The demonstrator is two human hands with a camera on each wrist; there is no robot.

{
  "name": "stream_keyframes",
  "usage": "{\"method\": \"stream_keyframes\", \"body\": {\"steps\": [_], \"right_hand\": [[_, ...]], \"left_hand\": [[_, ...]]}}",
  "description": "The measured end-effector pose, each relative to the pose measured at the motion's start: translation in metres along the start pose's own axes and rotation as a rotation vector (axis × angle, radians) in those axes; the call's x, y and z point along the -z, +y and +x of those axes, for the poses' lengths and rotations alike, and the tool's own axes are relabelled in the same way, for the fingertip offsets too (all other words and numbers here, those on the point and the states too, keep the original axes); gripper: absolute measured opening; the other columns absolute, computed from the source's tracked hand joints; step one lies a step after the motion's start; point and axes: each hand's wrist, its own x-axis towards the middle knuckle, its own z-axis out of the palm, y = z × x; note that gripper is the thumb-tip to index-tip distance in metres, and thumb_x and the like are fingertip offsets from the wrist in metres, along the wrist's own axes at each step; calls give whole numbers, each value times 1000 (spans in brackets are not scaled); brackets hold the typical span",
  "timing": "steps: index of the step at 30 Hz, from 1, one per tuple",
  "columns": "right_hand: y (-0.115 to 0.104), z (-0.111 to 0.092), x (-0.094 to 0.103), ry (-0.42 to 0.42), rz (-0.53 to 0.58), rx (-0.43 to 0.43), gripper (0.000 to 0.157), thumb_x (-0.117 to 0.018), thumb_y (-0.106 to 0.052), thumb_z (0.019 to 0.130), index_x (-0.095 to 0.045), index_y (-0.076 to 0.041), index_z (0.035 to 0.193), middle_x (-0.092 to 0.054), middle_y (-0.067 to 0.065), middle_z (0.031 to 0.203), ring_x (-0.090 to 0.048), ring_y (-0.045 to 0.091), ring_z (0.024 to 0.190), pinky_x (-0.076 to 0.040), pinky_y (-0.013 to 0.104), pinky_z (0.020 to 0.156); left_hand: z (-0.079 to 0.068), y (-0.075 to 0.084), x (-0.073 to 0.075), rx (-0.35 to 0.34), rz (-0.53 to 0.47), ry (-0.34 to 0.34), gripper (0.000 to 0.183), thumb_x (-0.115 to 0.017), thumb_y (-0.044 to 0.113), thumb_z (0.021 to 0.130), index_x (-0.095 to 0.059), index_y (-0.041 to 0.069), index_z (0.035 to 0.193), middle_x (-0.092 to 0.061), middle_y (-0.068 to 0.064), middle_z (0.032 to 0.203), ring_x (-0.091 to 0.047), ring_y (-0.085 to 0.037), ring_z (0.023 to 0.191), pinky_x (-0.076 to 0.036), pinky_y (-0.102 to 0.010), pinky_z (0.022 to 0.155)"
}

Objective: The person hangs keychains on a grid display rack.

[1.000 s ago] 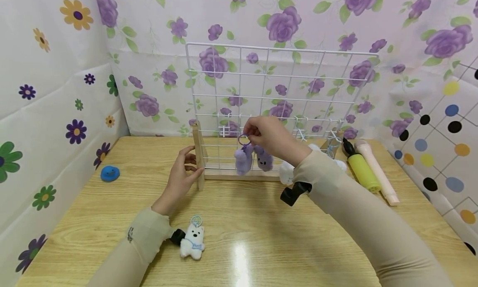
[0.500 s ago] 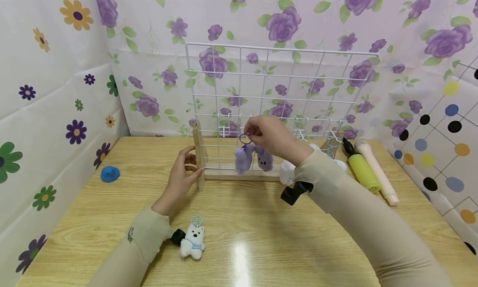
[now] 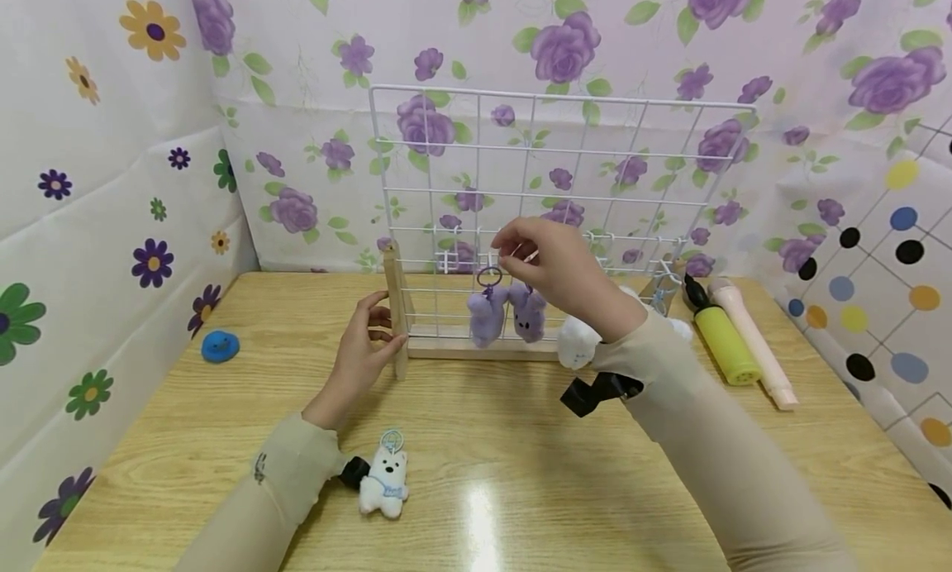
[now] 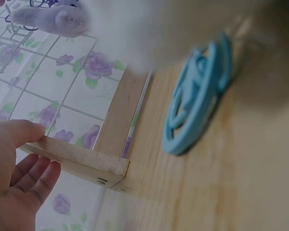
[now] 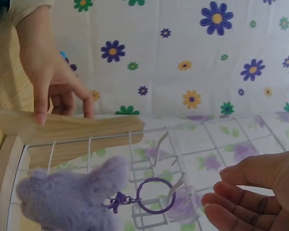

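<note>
My left hand (image 3: 357,353) steadies the wooden side post (image 3: 397,316) of a white wire grid rack (image 3: 563,97), thumb on one side and fingers on the other. A purple plush keychain (image 3: 487,320) hangs by its purple ring (image 5: 140,195) from a white hook of the rack. Beside the ring, my right hand (image 3: 554,266) has its fingers loosely bent and holds nothing. Just right of that keychain hangs a second purple plush (image 3: 530,317). A white bear keychain (image 3: 383,483) lies on the table by my left wrist; its blue ring (image 4: 183,115) looms large in the left wrist view.
White plush keychains (image 3: 578,343) hang at the rack's right, partly behind my right forearm. A blue toy duck (image 3: 220,346) sits at the left. On the right lie a yellow-green pump (image 3: 727,345) and a pale pink tube (image 3: 753,345). Patterned cloth walls surround the table.
My right hand has let go of the purple ring and shifted slightly up and right; the purple plush now hangs on its own. The left hand has stayed on the post.
</note>
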Motion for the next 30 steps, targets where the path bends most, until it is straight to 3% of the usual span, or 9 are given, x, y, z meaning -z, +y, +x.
{"method": "stream_keyframes", "body": {"steps": [13,30], "right_hand": [[-14,-23,-5,113,92,104,19,-64,-11,92,-66,-7,110,-69,4,95,-64,14,82,-56,29,70],[-14,-43,-54,93,222,194,14,-65,-9,91,-67,-5,104,-68,6,94,-64,12,78,-56,24,67]], "left_hand": [[1,0,0,6,11,-2,69,-67,-4,86,-30,4,144,-52,-23,118,-54,-32,105,-52,-30,81],[1,-2,0,30,-5,-13,68,-66,-2,87,-30,5,145,-52,-22,119,-54,-31,106,-51,-28,82]]}}
